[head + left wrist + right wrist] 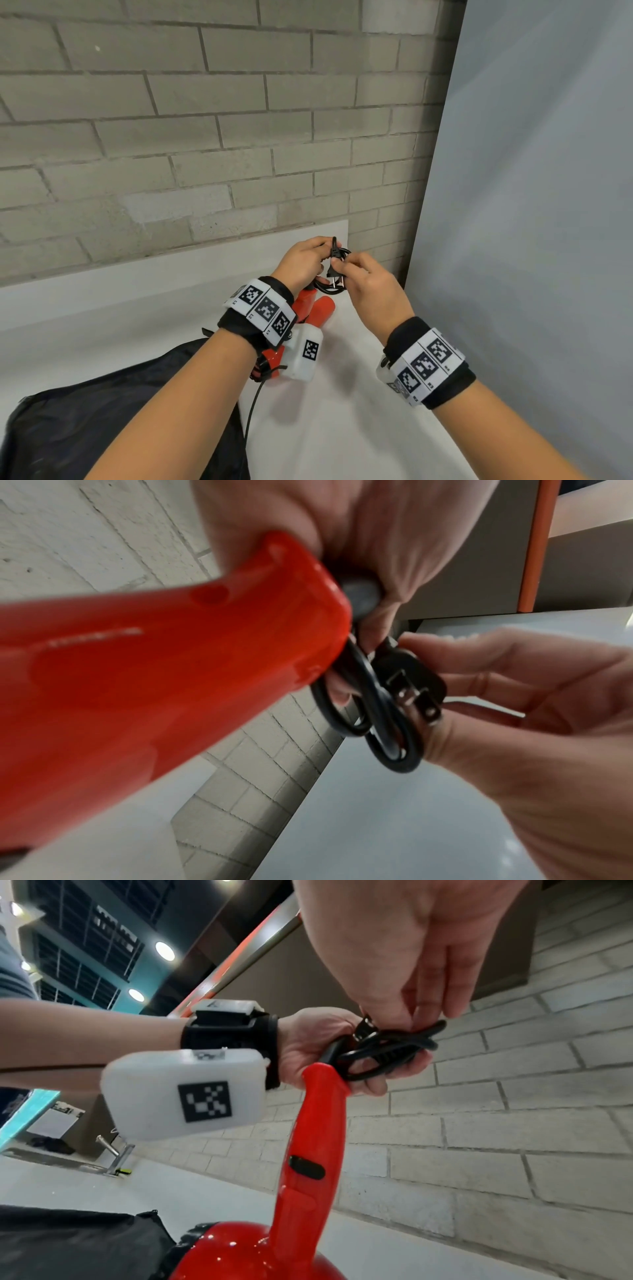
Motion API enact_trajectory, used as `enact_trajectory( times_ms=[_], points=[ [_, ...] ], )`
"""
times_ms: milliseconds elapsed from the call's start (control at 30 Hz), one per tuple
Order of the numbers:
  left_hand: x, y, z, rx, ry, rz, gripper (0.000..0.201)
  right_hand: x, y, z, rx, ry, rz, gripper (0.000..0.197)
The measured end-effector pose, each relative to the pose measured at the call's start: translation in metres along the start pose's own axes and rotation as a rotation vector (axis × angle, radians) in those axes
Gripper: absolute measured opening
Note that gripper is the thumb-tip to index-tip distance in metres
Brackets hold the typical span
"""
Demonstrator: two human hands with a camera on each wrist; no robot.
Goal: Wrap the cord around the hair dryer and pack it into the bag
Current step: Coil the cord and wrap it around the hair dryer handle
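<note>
While the dark bag (102, 421) lies nearest the wearer, low under the left forearm on the white table (342, 411), the grip sits farther out, above the table's far part. A stretch of black cord (252, 407) hangs beside the bag's edge, below the red hair dryer (320, 310). In the right wrist view the dryer's round body (246, 1250) sits lowest, next to the bag's fabric (68, 1242), and its handle (318, 1123) rises straight up into the grip.

The left hand (301, 263) is curled round the top end of that handle, fingers closed on it, and several black loops of cord (383, 1047) are gathered in the same fist, bunched just above the handle's end. The left wrist view shows the loops (377, 715) hanging off the handle end (171, 656), right against the fingers.

Just beside that grip, touching the bundle, the right hand (373, 294) pinches the black plug (411, 680) between thumb (455, 734) and forefinger (479, 653); its two flat metal prongs point out from the pinch toward the left hand. The other right fingers are loosely bent and hold nothing. In the head view the plug (333, 270) sits between the two hands, against the coil.

Beyond the grip the table ends at a grey brick wall (205, 137); to the right of the hands stands a pale panel (548, 205).
</note>
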State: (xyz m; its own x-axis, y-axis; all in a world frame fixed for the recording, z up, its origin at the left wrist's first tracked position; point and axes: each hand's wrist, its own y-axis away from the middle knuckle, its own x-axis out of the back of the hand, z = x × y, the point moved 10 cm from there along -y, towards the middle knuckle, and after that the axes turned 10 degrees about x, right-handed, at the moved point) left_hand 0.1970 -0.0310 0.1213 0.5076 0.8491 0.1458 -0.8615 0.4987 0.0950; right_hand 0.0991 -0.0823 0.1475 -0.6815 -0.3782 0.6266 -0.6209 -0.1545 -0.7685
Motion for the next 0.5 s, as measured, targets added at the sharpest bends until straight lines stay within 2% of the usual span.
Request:
enact_trajectory(
  times_ms=[233, 500],
  points=[
    [0.002, -0.005, -0.003, 0.005, 0.037, -0.031, 0.029, -0.006, 0.002, -0.006, 0.063, 0.066, -0.028, 0.034],
    [-0.008, -0.002, -0.001, -0.011, -0.024, -0.053, 0.022, -0.002, -0.001, 0.006, -0.039, 0.098, 0.056, 0.015]
  ],
)
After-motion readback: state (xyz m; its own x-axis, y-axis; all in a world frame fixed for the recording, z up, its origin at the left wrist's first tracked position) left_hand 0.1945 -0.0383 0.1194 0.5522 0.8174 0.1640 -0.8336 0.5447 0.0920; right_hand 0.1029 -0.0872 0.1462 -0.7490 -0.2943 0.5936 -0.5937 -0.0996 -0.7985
